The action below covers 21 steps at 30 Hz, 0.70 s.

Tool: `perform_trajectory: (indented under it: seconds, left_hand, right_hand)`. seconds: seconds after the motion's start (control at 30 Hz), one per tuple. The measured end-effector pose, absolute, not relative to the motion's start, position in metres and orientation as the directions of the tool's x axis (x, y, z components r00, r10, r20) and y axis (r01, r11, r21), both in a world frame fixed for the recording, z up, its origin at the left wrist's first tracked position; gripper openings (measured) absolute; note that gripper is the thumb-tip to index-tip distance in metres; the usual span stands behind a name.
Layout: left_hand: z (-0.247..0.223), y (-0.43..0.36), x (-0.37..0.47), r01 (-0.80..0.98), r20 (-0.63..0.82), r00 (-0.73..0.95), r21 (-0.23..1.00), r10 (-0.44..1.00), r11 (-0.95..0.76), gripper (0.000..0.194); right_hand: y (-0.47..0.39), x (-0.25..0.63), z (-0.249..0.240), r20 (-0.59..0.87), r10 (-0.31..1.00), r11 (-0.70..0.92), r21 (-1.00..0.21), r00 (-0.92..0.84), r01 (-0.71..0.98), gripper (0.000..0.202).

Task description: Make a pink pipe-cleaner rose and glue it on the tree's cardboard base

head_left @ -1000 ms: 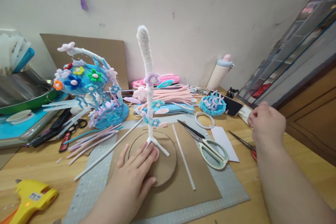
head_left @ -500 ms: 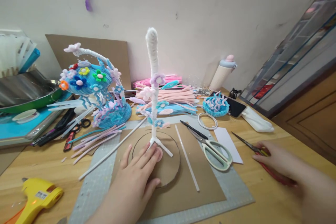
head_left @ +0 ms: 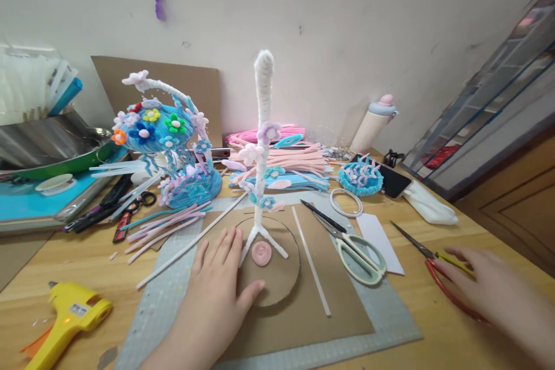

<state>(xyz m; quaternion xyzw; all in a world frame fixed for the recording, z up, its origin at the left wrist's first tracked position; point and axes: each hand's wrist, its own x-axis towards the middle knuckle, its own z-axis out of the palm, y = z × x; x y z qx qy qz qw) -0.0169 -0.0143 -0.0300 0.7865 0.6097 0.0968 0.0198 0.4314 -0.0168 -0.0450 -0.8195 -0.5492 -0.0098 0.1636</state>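
Note:
My left hand (head_left: 217, 289) lies flat on the brown cardboard sheet (head_left: 342, 306), fingers spread over the left side of a round outline. Beside its fingertips stands an upright white fuzzy stem (head_left: 263, 98) with small pipe-cleaner flowers (head_left: 269, 133) and splayed legs. One leg is partly hidden by my fingers. A pink disc (head_left: 261, 254) sits between the legs. On the right, my right hand (head_left: 489, 295) hovers over or touches the red-and-yellow handles of a pair of scissors (head_left: 427, 252) on the table, thumb and fingers apart.
Green-handled scissors (head_left: 362, 257), a black pen (head_left: 323, 216) and a white strip (head_left: 311, 263) lie near the cardboard. A yellow glue gun (head_left: 78, 312) is at front left. Behind are a blue flowered pipe-cleaner piece (head_left: 160, 133), pipe-cleaner bundles (head_left: 281, 159) and a bottle (head_left: 370, 127).
My left hand has slid left off the pink disc, uncovering it. My right hand has drawn back along the scissors from near the pivot to the handles, and its fingers have loosened.

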Motion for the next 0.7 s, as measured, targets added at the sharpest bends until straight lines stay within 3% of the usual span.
perform_trajectory:
  seconds: [0.1,0.17,0.33,0.43,0.57,0.7]
  left_hand:
    - [-0.036,-0.015,-0.015,0.96,0.12,0.228,0.14,0.966,-0.244,0.089]
    - [-0.04,-0.014,-0.014,0.967,0.138,0.203,0.126,0.969,-0.22,0.097]
    - [-0.04,-0.01,-0.017,0.976,0.083,0.174,0.119,0.981,-0.183,0.1]
    - [-0.038,-0.009,-0.018,0.973,0.04,0.19,0.126,0.981,-0.193,0.101]
    - [-0.035,-0.005,-0.025,0.971,0.086,0.186,0.136,0.979,-0.196,0.097]
    - [-0.026,0.005,-0.039,0.987,0.226,0.042,0.145,0.973,-0.076,0.074]
  right_hand:
    - [-0.016,0.366,-0.022,0.032,0.983,-0.142,-0.47,0.178,0.871,0.028]
    - [-0.013,0.317,-0.01,-0.043,0.998,0.012,-0.537,-0.041,0.843,0.028]
    - [0.007,0.239,0.01,0.002,0.942,0.304,-0.428,-0.335,0.851,0.02]
    - [0.019,0.222,0.013,0.047,0.928,0.358,-0.38,-0.369,0.853,0.022]
    - [0.027,0.216,0.004,0.16,0.931,0.365,-0.425,-0.328,0.829,0.023]
    - [0.044,0.245,-0.003,0.191,0.973,0.203,-0.466,-0.126,0.861,0.028]
